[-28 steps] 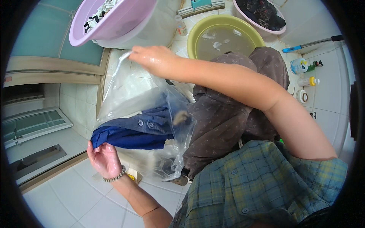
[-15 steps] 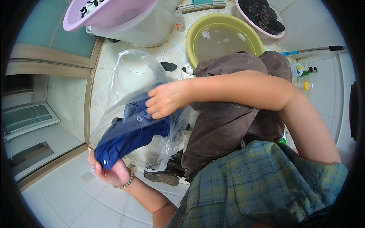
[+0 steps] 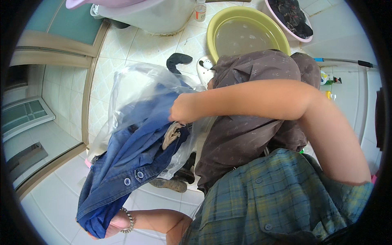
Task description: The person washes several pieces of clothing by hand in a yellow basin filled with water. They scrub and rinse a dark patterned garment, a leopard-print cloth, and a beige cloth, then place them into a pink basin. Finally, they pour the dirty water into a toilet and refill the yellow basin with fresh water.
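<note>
A blue denim garment (image 3: 118, 159) with white buttons along its band hangs partly out of a clear plastic bag (image 3: 141, 75). My left hand (image 3: 116, 225) grips the garment's lower-left end, its fingers mostly hidden behind the cloth. At the bag's opening, my right hand (image 3: 183, 109) is closed on the garment's upper part. A beige cloth piece (image 3: 172, 134) shows just below the right fingers, by the dark inner side of the denim. The upper part of the garment lies inside the bag, seen through the plastic.
Beyond my knees stands a yellow-green basin (image 3: 211, 37) of cloudy water. A pink basin (image 3: 307, 39) with dark cloth is behind it. A black sock-like cloth (image 3: 178, 60) and a white clog (image 3: 204, 72) are on the tiles. A bottle (image 3: 200, 11) stands farther off.
My left hand has moved down and to the left, drawing much more of the denim garment out of the bag. My right hand has shifted slightly right; the beige cloth now shows.
</note>
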`<state>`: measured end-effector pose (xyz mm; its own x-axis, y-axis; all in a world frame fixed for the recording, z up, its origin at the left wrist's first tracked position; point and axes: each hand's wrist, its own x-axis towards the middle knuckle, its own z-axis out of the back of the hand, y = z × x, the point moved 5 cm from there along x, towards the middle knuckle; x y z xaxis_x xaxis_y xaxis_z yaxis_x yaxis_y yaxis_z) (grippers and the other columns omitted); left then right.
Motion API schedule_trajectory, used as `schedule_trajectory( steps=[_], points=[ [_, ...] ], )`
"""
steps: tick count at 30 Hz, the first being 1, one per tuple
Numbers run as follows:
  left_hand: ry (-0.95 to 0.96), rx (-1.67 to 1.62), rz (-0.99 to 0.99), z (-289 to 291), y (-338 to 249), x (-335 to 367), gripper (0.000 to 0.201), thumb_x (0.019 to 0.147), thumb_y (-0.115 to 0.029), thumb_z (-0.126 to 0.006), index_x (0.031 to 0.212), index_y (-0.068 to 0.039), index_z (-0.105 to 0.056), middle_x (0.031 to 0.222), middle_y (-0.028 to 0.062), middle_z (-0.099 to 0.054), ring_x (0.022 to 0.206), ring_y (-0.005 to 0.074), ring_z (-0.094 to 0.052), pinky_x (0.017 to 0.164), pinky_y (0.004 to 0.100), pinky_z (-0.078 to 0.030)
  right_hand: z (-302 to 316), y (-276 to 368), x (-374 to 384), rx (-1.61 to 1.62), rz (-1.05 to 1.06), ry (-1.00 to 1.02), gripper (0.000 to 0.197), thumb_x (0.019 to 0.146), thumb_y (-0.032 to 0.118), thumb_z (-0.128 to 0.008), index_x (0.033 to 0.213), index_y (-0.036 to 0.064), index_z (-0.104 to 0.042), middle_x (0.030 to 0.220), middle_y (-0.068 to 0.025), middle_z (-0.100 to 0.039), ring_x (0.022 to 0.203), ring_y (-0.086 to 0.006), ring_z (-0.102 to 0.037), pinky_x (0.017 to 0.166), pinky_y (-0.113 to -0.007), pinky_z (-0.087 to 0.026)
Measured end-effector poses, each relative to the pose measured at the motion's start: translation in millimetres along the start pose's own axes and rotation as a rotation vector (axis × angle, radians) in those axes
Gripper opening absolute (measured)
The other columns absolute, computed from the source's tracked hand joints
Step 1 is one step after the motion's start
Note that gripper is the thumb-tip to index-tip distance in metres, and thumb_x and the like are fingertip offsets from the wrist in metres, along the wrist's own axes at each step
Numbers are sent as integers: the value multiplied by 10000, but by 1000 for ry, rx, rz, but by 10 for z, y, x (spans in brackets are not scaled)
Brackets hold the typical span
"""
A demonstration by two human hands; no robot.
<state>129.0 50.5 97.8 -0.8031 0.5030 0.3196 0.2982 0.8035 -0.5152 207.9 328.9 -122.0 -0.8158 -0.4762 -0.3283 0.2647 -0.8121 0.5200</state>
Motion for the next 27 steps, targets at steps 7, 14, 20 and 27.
schedule_trajectory(
  steps=[7,14,20,27],
  points=[
    [-117,61,-158,181,-821,182,438,761,-73,-557,1102,176,-442,1250,282,-434,1185,318,-416,1053,414,-262,61,191,326,90,133,-242,214,783,286,-568,896,119,-637,721,-63,-600,752,-287,-601,663,-382,-467],
    [-119,140,-172,-60,-839,128,232,787,-41,-530,940,133,-538,1121,268,-534,1108,300,-481,1023,425,-304,724,-128,-71,810,13,-382,253,874,276,-530,914,44,-624,712,-65,-607,679,-162,-563,625,-316,-442],
    [-61,171,-196,18,-1001,119,190,797,-46,-527,897,114,-551,988,223,-596,1019,285,-539,979,416,-360,1106,-346,-531,1235,23,-395,358,901,334,-499,1014,10,-604,935,-50,-616,859,-123,-524,813,-271,-421],
    [-81,166,-254,69,-1026,255,144,817,-42,-516,859,90,-554,860,154,-604,877,223,-568,920,400,-406,1462,-371,-1302,1205,-102,-470,319,904,340,-473,1001,64,-601,963,3,-582,910,-87,-505,823,-258,-416]
  ],
)
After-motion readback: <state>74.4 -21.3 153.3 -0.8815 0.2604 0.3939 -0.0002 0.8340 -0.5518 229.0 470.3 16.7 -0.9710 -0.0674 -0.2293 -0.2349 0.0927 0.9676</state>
